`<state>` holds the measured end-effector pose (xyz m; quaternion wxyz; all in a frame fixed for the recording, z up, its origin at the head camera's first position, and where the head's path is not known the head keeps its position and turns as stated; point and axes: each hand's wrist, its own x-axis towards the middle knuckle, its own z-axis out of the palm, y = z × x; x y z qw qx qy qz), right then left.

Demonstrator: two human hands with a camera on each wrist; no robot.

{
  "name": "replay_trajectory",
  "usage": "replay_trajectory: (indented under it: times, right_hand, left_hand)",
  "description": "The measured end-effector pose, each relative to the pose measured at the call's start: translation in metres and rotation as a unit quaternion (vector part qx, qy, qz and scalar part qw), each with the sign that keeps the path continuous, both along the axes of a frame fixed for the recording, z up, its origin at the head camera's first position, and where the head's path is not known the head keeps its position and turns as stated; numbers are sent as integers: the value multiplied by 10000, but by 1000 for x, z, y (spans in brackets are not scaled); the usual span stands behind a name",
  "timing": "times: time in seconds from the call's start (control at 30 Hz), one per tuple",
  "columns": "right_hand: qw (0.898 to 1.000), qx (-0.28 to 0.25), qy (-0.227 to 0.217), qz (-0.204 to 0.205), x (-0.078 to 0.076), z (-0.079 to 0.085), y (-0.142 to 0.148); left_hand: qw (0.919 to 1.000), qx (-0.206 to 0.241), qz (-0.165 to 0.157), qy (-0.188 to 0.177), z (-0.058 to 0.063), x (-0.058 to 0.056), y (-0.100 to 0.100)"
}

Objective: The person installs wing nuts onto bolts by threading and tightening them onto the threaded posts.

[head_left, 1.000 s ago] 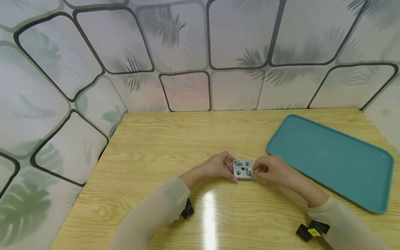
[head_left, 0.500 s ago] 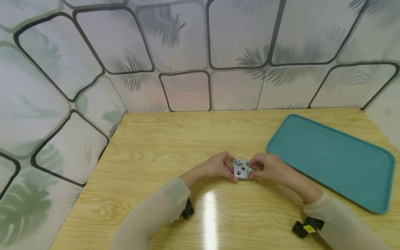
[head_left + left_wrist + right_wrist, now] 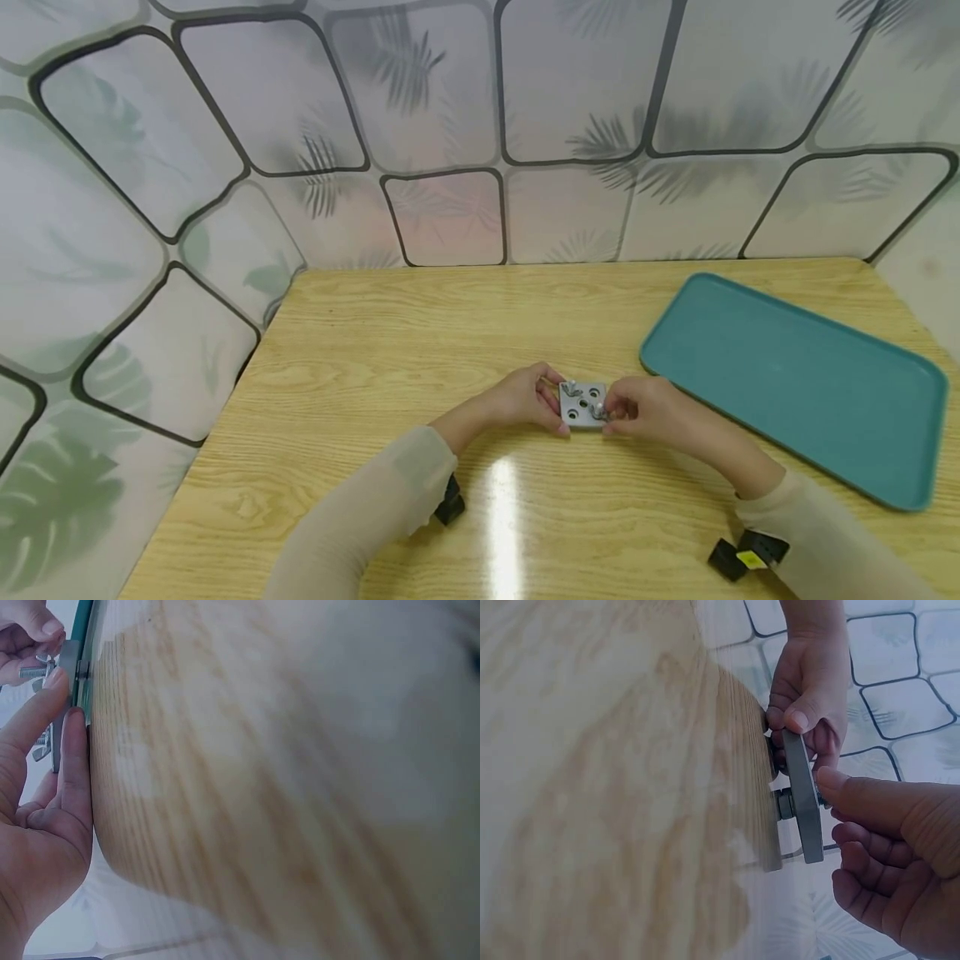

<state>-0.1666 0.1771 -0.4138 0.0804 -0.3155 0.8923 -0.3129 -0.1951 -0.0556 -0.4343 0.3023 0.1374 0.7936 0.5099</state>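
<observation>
A small square metal plate with several round holes is held close over the table. My left hand grips its left edge between thumb and fingers. One wing nut sits at the plate's far left corner. At the near right corner, my right hand pinches a second wing nut between thumb and index finger, partly hiding it. Threaded bolt ends stick out through the wing nuts in the left wrist view. Seen from the right wrist, the plate stands edge-on, with a round bolt head on its underside.
A teal tray lies at an angle on the right side of the wooden table. Patterned wall panels rise behind the table's far edge and on the left.
The right hand moved in over the near right wing nut, turned, then drew back slightly to the right. That wing nut's angle differs. Left hand and plate have kept still.
</observation>
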Motion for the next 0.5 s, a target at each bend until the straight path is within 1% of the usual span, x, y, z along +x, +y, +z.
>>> replay_trajectory:
  times: [0.07,0.13,0.33,0.5]
  right_hand:
    - [9999,-89,-21,97,1,0,0]
    - [9999,-112,-26,100,1,1,0]
    - [9996,67,-9,-270,0,2,2]
    - [9995,3,159,-264,-4,-2,1]
  left_hand:
    - [10000,-10,-5,14,0,0,0]
    - [10000,-19,-2,6,1,0,0]
    - [10000,-28,-31,27,0,-1,0]
    - [10000,-18,-37,35,-1,-1,0]
